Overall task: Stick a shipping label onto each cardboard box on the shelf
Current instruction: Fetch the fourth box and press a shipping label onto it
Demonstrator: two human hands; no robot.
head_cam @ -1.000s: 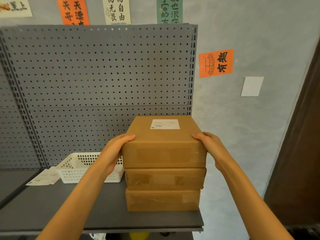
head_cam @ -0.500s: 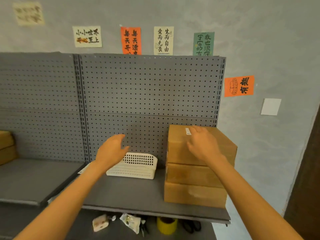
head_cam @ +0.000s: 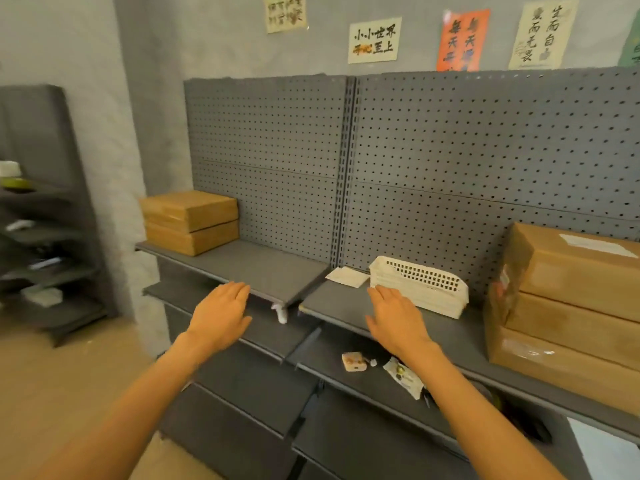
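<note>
Head view, near; looks forward and down at shelf (head_cam: 263, 271).

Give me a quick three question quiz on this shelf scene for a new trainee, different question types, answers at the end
1. True or false: the left hand grips a box.
2. How many boxes are in the left stack?
3. The white basket sits: A) on the floor, B) on the shelf between the two stacks, C) atop the right stack.

Key
1. False; both it and the right hand are open and hold nothing.
2. Two.
3. B.
</note>
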